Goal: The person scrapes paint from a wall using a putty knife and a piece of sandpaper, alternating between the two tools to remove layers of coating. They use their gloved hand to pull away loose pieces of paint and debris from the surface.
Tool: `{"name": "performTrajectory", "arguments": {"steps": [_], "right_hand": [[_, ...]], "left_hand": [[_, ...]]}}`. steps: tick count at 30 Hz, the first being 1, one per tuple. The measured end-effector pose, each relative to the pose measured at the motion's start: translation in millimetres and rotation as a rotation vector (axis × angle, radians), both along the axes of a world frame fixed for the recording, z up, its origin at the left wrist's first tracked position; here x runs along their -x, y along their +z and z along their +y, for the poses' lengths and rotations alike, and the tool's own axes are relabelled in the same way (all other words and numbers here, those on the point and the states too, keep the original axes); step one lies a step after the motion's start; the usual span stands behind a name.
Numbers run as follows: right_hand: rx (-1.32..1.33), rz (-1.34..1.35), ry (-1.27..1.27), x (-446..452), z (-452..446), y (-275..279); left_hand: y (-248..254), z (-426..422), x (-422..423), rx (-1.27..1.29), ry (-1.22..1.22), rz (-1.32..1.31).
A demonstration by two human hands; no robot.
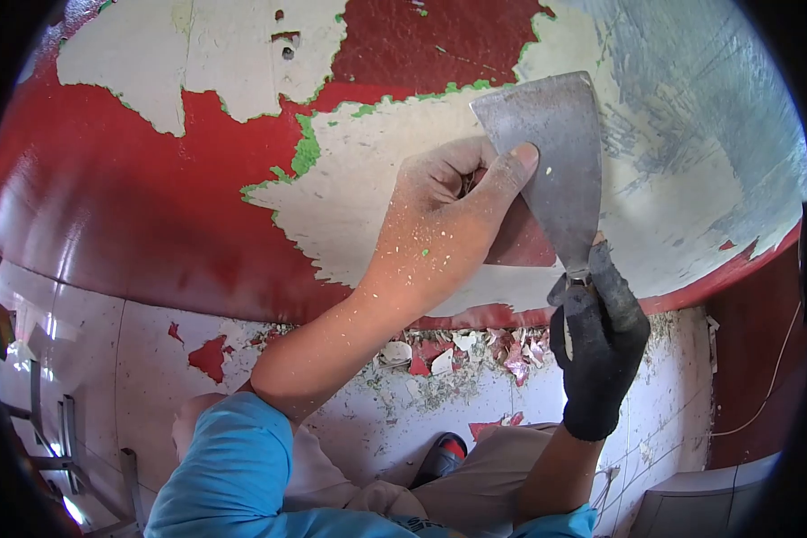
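- The left hand [444,215], bare and flecked with pale dust and chips, pinches a scraper [560,152] near one side of its blade; the thumb lies flat on the metal's upward face, the other fingers curl in and are partly hidden.
- The right hand [601,336], in a black glove, grasps the same tool at the handle, fingers wrapped around it; a bare fingertip shows near the blade's neck.
- The left arm, bent at the elbow below a blue sleeve [229,457], slants up from lower left; the right forearm [556,471] rises more steeply from lower right.
- The scraper is held over a curved red surface [206,233], its broad edge pointing up and away from the person, its handle toward them; whether the metal touches the surface cannot be told.
- Ragged edges, green in places, divide the red coat from cream patches; a small red patch [524,242] shows between the left hand and the blade.
- A wide cream and grey stretch [672,188] opens to the right of the blade; the surface's rounded rim runs below both wrists.
- Beneath that rim, flakes [444,359] litter the pale floor [350,430], near a dark shoe [439,459].
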State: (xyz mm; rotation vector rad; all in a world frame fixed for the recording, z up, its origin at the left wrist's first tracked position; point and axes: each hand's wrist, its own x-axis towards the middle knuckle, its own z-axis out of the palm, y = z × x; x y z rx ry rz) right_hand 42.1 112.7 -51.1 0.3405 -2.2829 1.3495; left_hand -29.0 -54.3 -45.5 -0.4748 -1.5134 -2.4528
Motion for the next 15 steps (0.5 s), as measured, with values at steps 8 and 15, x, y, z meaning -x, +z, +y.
{"name": "performTrajectory", "arguments": {"steps": [8,15], "right_hand": [[0.071,0.005,-0.114,3.2,-5.2,6.0],[0.062,-0.059,-0.103,4.5,-11.7,7.1]], "left_hand": [[-0.9,6.6,0.4,-0.076,0.026,0.002],[5.2,8.2,-4.5,-0.010,0.006,-0.110]]}}
